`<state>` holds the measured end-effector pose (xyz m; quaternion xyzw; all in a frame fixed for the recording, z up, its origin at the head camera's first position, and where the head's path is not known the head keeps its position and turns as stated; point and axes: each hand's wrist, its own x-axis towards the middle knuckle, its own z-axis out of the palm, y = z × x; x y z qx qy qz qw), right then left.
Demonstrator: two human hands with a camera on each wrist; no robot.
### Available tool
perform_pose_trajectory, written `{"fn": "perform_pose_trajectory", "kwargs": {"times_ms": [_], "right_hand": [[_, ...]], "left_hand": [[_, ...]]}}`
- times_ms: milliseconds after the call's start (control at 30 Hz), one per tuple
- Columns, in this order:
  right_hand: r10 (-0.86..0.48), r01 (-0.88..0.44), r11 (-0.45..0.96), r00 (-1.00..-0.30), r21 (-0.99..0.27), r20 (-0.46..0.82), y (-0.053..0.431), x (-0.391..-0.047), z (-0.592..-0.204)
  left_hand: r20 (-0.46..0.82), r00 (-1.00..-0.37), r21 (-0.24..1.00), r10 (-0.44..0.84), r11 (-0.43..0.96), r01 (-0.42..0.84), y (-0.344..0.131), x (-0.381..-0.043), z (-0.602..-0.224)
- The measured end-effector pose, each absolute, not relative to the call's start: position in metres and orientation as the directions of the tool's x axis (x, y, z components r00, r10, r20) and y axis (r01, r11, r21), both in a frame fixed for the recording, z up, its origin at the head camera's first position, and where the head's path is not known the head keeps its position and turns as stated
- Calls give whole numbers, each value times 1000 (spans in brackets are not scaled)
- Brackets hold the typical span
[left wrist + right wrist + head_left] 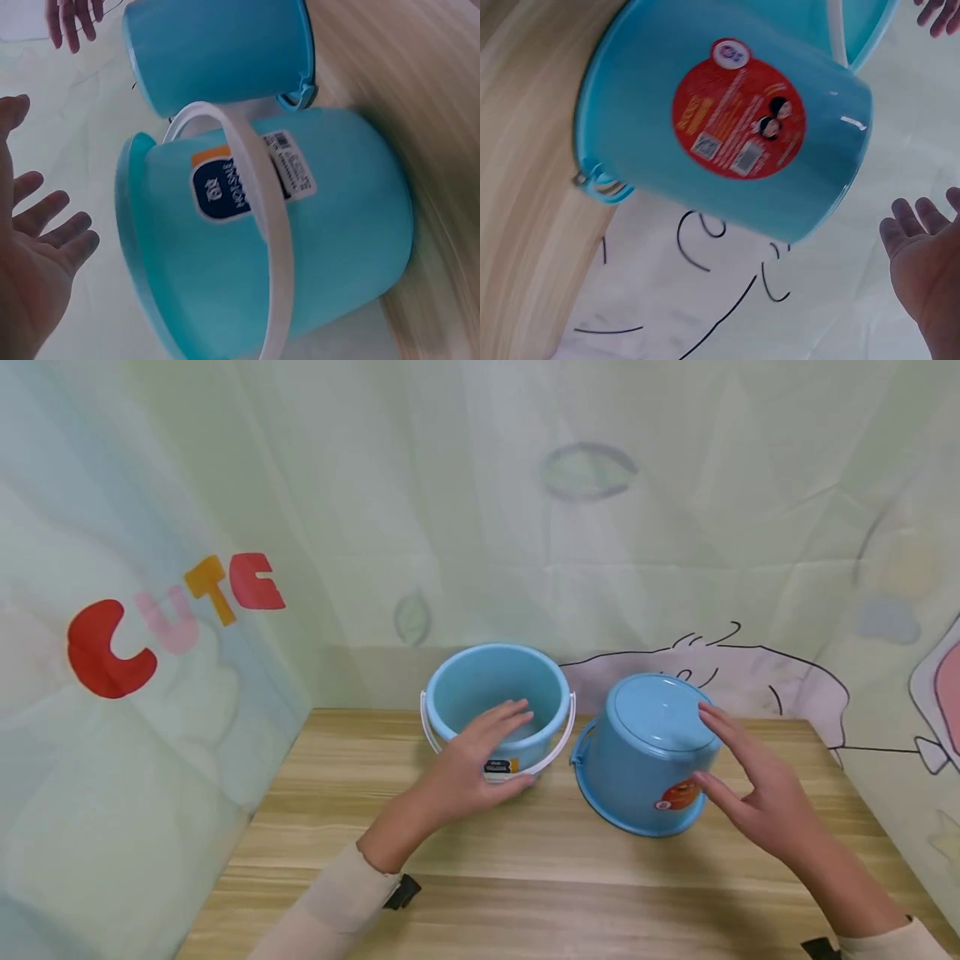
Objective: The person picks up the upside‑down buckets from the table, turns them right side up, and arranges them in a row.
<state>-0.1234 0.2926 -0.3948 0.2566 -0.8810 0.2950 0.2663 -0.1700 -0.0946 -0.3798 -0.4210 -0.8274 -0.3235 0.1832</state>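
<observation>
Two light blue plastic buckets stand side by side near the back of the table. The left bucket (457, 672) is upright, its white handle (277, 247) hanging down the front over a dark label (219, 187). Its neighbour, the right bucket (637, 777), is upside down, with its base up and a round red sticker (739, 109) on its side. My left hand (468, 772) hovers in front of the upright bucket's rim, fingers extended and holding nothing. Beside the overturned bucket my right hand (765, 793) is spread, thumb and fingers apart, with nothing in it.
The wood-grain table (540, 910) reaches back to a pale printed curtain (480, 527). More of that cloth closes off the left side, carrying coloured letters (112, 652), and the right side too. A blue handle (607, 187) sits low at the overturned bucket's rim.
</observation>
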Motion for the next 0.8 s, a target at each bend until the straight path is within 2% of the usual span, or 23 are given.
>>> {"fn": "perform_pose_trajectory", "kwargs": {"times_ms": [267, 600, 700, 800], "right_hand": [[-285, -601, 706, -725, -374, 627, 320, -115, -409], [-330, -642, 696, -683, -321, 652, 343, -116, -440], [-349, -639, 705, -689, -306, 635, 348, -117, -449], [-364, -634, 713, -698, -298, 616, 352, -117, -457]], "left_hand": [[606, -403, 170, 685, 384, 908, -73, -171, -396], [616, -218, -71, 757, 330, 941, -50, -171, -411], [599, -203, -79, 774, 310, 948, -45, -169, -415], [562, -213, -68, 799, 302, 951, -40, -169, -422]]}}
